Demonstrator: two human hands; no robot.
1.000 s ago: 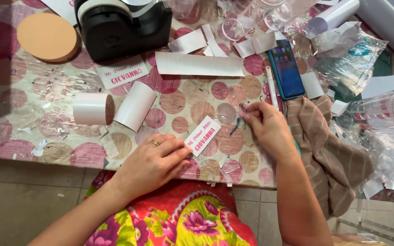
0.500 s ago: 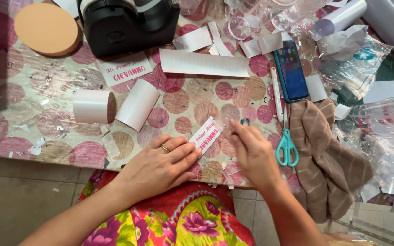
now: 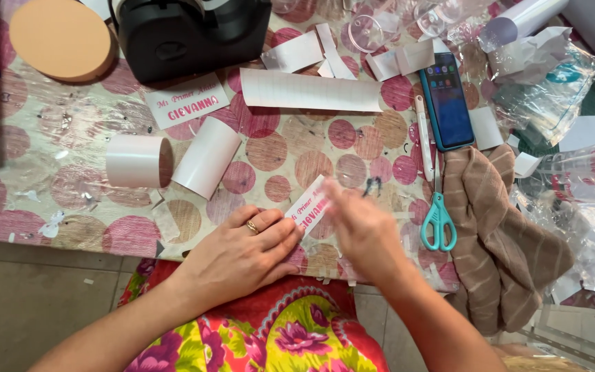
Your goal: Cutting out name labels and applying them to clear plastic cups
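Observation:
A small white label (image 3: 309, 205) with pink lettering lies slanted on the dotted tablecloth (image 3: 270, 148) near the table's front edge. My left hand (image 3: 242, 251), a ring on one finger, rests flat with its fingertips pressing the label's lower end. My right hand (image 3: 363, 234) is blurred by motion and hovers at the label's upper right end; its grip is unclear. Teal-handled scissors (image 3: 438, 220) lie to the right of that hand, against a brown striped cloth (image 3: 504, 241).
Two white paper rolls (image 3: 136, 160) (image 3: 208, 157) lie left of centre. Behind them are a larger lettered label (image 3: 186, 107), a long white strip (image 3: 311, 91), a black machine (image 3: 187, 34) and an orange disc (image 3: 60, 38). A phone (image 3: 447, 100) and plastic bags (image 3: 552, 76) fill the right side.
My right hand held the scissors a second ago, laid them beside the cloth, then moved left to the label. My left hand stayed on the label.

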